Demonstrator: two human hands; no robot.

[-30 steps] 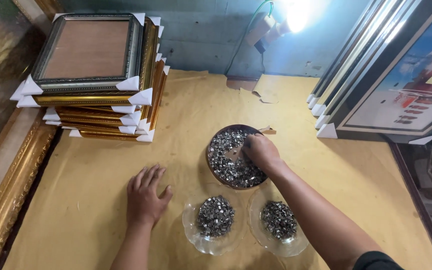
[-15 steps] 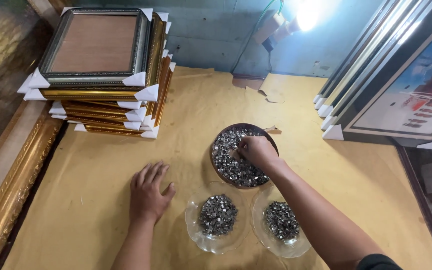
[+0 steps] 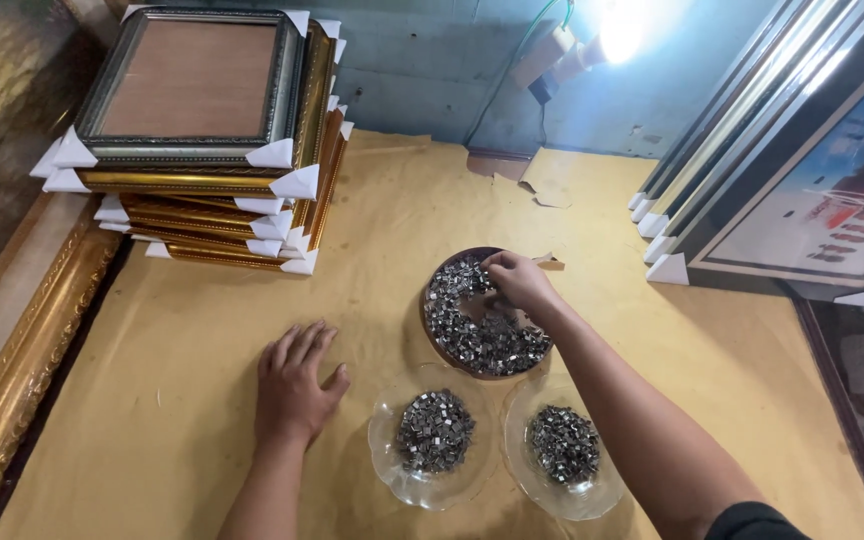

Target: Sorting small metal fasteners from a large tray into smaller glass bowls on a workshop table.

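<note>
Your right hand (image 3: 517, 282) is down in the brown dish (image 3: 436, 325), fingers curled and pinched into the small metal clips (image 3: 477, 335); whether it's actually got any, you can't tell. That dish sits mid-table, just beyond two clear glass bowls (image 3: 382, 462) with smaller piles. Your left hand (image 3: 297, 385) lies flat and spread on the tan paper (image 3: 152, 400), holding nothing. The clips look light, stiff, slippery and probably sharp-edged, so pinch a few with your fingertips rather than scooping.
</note>
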